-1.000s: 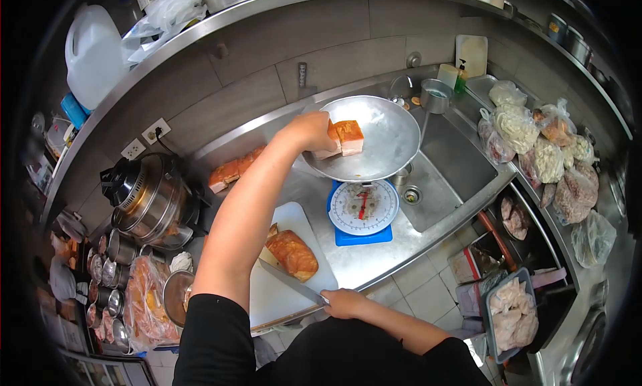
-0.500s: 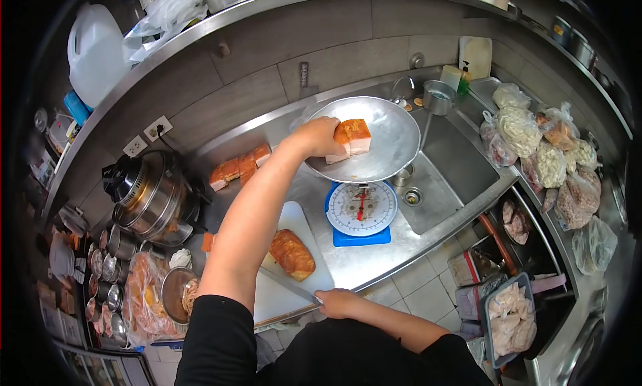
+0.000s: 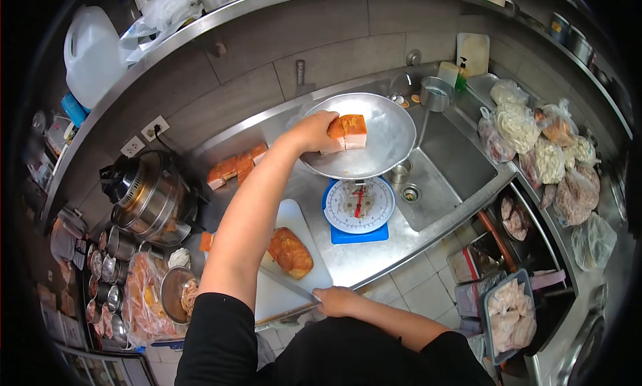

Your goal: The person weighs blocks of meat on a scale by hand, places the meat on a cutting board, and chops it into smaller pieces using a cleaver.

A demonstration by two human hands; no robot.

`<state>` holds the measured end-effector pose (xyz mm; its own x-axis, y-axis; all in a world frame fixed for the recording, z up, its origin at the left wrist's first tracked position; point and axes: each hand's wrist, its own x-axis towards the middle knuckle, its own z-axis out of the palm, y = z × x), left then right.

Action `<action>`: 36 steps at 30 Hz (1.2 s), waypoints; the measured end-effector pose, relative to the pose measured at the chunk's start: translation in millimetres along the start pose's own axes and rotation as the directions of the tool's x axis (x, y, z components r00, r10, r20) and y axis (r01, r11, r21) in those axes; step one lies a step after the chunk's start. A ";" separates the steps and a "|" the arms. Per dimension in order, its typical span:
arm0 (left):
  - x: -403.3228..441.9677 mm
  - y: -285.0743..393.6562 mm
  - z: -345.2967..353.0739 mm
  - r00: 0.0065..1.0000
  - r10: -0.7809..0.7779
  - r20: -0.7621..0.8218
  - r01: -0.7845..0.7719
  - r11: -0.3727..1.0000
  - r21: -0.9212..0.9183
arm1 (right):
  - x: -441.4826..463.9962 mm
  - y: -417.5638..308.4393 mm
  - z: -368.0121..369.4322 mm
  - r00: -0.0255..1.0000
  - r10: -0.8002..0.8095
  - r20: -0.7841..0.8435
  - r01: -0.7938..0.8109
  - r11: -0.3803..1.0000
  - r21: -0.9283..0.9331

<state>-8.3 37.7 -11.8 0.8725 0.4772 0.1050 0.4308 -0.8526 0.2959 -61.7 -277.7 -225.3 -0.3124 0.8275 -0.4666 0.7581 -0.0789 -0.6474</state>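
Observation:
My left hand (image 3: 317, 132) grips a piece of browned meat (image 3: 353, 132) in the round metal pan (image 3: 391, 152) of a scale. Its fingertips are partly hidden behind the meat, which looks cut in two blocks side by side. Below the pan is the scale's white dial (image 3: 360, 206) on a blue base. Near the counter's front edge my right hand (image 3: 332, 301) holds a knife (image 3: 289, 283) by its handle, the blade lying over the white cutting board (image 3: 314, 232). A larger browned piece of meat (image 3: 291, 253) rests on the board.
More meat pieces (image 3: 234, 168) lie behind my left forearm. A round steel appliance (image 3: 157, 202) and a bowl (image 3: 175, 294) stand left. The sink (image 3: 455, 165) is right of the scale, with bagged food (image 3: 518, 128) beyond it. A tray of pale meat (image 3: 511, 319) is lower right.
Over the last second, the meat under my left hand shifted slightly within the pan. My left forearm moved a little, uncovering more of the pieces behind it. The knife stays in my right hand.

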 end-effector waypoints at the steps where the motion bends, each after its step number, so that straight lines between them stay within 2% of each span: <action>1: 0.8 -1.5 0.6 1.000 -0.003 0.004 0.003 1.000 0.000 | -0.8 -0.5 -0.9 1.000 0.002 0.009 -0.002 1.000 0.007; 12: -5.7 1.8 -0.9 0.999 -0.040 0.002 0.040 0.996 -0.079 | -1.3 -2.9 -0.8 0.999 0.034 0.008 -0.034 0.999 -0.005; 30: -4.7 -1.1 -5.4 1.000 -0.012 0.012 0.012 0.999 -0.031 | 1.1 -3.6 -0.3 0.999 0.041 0.020 -0.040 0.999 -0.020; 36: -4.1 1.1 1.6 0.998 -0.040 0.047 0.038 0.998 0.041 | 2.0 -6.5 -1.7 0.996 0.067 0.054 -0.067 0.998 -0.007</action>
<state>-11.0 34.5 -13.4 0.8644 0.5006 0.0478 0.4729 -0.8416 0.2609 -66.3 -274.6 -221.0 -0.2914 0.7892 -0.5406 0.7811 -0.1299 -0.6107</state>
